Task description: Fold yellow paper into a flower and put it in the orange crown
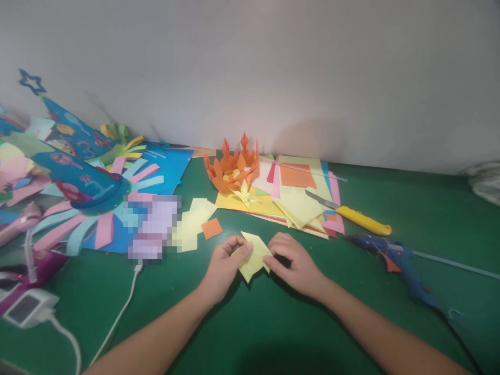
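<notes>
A partly folded piece of pale yellow paper (255, 256) is held a little above the green table. My left hand (226, 263) pinches its left side between thumb and fingers. On the opposite side, my right hand (295, 263) grips the right edge with the thumb in front. Just beyond my hands lie a small orange paper square (212, 228) and several yellow paper squares (190, 227). An orange folded-paper crown-like ring (232, 174) stands farther back, with a yellow paper flower (245, 194) in front of it.
A yellow utility knife (363, 220) with its blade out lies right of the stacked coloured papers (302, 208). A blue glue gun (402, 265) with a cord is at the right. Blue paper cones (86, 179) with fringes and a pixelated object (154, 226) on a white cable (121, 307) occupy the left.
</notes>
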{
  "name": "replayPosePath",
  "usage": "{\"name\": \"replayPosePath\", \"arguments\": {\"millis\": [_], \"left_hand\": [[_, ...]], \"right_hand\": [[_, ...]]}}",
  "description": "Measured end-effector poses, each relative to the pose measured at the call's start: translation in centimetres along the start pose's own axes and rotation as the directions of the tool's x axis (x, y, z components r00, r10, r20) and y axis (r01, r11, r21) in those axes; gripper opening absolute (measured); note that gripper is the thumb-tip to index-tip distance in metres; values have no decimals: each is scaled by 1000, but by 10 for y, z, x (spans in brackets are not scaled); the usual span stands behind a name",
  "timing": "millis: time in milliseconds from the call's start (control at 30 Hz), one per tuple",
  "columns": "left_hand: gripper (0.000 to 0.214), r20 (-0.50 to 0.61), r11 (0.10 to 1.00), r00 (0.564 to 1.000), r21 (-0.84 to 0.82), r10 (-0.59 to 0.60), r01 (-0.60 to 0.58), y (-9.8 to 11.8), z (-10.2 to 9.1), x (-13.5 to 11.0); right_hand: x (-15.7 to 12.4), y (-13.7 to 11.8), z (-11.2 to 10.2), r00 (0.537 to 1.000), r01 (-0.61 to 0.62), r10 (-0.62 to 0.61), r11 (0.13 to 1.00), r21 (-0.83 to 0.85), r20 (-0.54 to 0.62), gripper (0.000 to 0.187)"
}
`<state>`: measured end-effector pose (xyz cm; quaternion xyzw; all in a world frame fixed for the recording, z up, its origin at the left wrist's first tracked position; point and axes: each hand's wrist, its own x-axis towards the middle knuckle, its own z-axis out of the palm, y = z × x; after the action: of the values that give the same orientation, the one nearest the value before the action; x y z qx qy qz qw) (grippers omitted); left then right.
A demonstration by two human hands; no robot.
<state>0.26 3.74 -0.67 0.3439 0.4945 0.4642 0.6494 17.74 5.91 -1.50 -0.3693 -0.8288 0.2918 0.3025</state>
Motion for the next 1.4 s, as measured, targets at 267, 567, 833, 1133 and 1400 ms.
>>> {"name": "replayPosePath", "arguments": {"millis": [267,567,833,1133,1400], "left_hand": [[24,64,999,998,42,12,-15,0,1,0],[23,-11,996,1000,-86,5,-6,-2,2,1],[23,54,993,998,-115,-27,33,-1,-2,0],[23,87,999,996,49,-8,4,-1,1,0],[21,102,947,992,304,75,-103,-2,0,-5]], "right_hand": [[-1,1,0,1000,-2,2,1000,-14,28,29],[2,0,-4,999,-22,24,998,58,-26,31],[1,-2,-7,999,-26,29,994,102,-27,34],[0,0,-5,998,-37,42,994,102,-49,37],[-2,2,-2,998,44,-45,999,29,37,29]]}}
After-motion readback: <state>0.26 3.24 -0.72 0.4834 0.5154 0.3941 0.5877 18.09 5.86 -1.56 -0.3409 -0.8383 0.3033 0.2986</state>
